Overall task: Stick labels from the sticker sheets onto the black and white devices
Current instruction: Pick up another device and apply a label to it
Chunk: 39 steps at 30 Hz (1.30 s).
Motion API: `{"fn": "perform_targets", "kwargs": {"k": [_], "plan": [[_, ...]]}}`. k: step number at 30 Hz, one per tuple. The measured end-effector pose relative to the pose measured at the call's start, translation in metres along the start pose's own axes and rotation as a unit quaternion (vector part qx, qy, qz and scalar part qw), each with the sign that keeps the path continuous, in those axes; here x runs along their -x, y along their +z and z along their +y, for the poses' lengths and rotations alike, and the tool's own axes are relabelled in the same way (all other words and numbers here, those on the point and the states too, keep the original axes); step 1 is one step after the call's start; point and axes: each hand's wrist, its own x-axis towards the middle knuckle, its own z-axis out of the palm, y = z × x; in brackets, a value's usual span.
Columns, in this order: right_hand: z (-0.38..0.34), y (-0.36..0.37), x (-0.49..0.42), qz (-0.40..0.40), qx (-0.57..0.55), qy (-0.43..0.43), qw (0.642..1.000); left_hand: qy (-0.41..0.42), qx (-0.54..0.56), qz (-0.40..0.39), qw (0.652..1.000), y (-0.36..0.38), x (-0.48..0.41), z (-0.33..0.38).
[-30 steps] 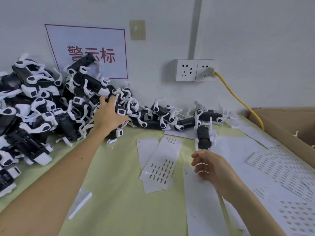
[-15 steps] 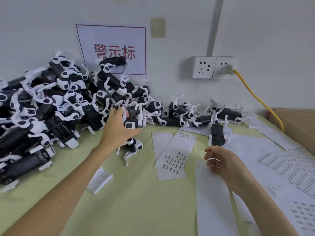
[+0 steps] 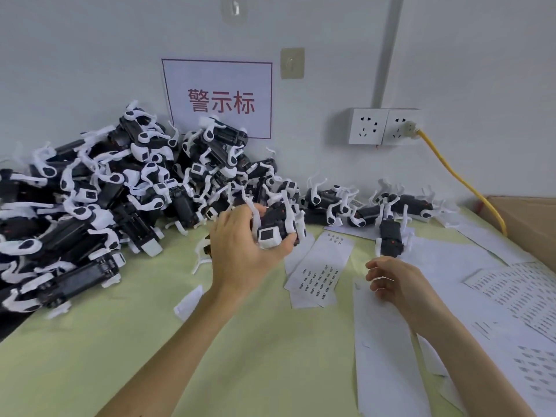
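The left hand (image 3: 240, 254) grips a black and white device (image 3: 278, 228), fingers curled round its body, its white end with a dark square window turned toward the camera. The right hand (image 3: 397, 281) sits low over a blank white backing sheet (image 3: 388, 356) with fingers loosely curled; whether it pinches a label cannot be told.

Between the hands lies a narrow sticker sheet (image 3: 319, 270) with rows of small dark labels, the print too small to read; just beyond the right hand a single device (image 3: 389, 239) lies on white paper. To the right are larger label sheets (image 3: 517, 291), densely printed and likewise unreadable. A small white scrap (image 3: 188, 302) lies near the left wrist on the pale green table (image 3: 255, 356).

Left of the held device a big heap of devices (image 3: 99, 194) leans against the wall; a short row of devices (image 3: 346, 203) runs along the wall's foot to the right. Above the heap a white sign (image 3: 218, 99) with a red border reads 警示标 in red. A double wall socket (image 3: 382, 126) has a yellow cable (image 3: 454, 176) plugged into it, which runs down beside a cardboard box (image 3: 532, 218).
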Motion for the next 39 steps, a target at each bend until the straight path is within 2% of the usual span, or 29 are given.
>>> {"fn": "perform_targets", "kwargs": {"k": [2, 6, 9, 12, 15, 18, 21, 25, 28, 30, 33, 36, 39], "plan": [[-0.001, 0.001, 0.002, 0.009, -0.002, -0.003, 1.000, -0.019, -0.048, 0.011, 0.999, 0.008, 0.003, -0.006], [-0.005, 0.003, 0.005, 0.012, 0.010, -0.003, 1.000, -0.095, -0.150, 0.091, 0.980, 0.013, 0.011, -0.032], [-0.004, 0.007, 0.006, 0.005, 0.031, -0.011, 0.999, -0.097, -0.191, 0.086, 0.973, 0.007, 0.016, -0.055], [-0.005, 0.008, 0.005, 0.003, 0.042, -0.013, 0.999, -0.099, -0.152, 0.072, 0.981, 0.002, 0.018, -0.065], [-0.004, 0.009, 0.005, 0.000, 0.040, -0.018, 0.999, -0.105, -0.096, 0.088, 0.986, -0.002, 0.017, -0.062], [-0.001, 0.008, 0.003, 0.002, 0.051, -0.019, 0.999, -0.104, -0.086, 0.103, 0.985, -0.005, 0.015, -0.055], [-0.003, 0.011, 0.003, -0.007, 0.069, -0.020, 0.997, -0.098, -0.064, 0.133, 0.984, -0.011, 0.013, -0.048], [0.000, 0.014, 0.003, -0.004, 0.090, -0.037, 0.995, -0.069, -0.098, 0.203, 0.972, -0.016, 0.011, -0.043], [0.001, 0.015, 0.004, -0.009, 0.106, -0.060, 0.993, -0.037, -0.003, 0.246, 0.969, -0.021, 0.008, -0.040], [0.003, 0.017, 0.007, -0.015, 0.127, -0.083, 0.988, -0.074, 0.093, 0.218, 0.969, -0.024, 0.006, -0.035], [-0.001, 0.023, 0.015, -0.029, 0.141, -0.121, 0.982, -0.157, 0.197, 0.134, 0.959, -0.015, 0.012, -0.021], [-0.007, 0.034, 0.026, -0.089, 0.105, -0.163, 0.977, -0.179, 0.201, 0.042, 0.962, -0.001, 0.025, -0.004], [-0.009, 0.049, 0.039, -0.133, 0.059, -0.172, 0.974, -0.207, 0.214, 0.012, 0.954, 0.011, 0.037, 0.005]]}}
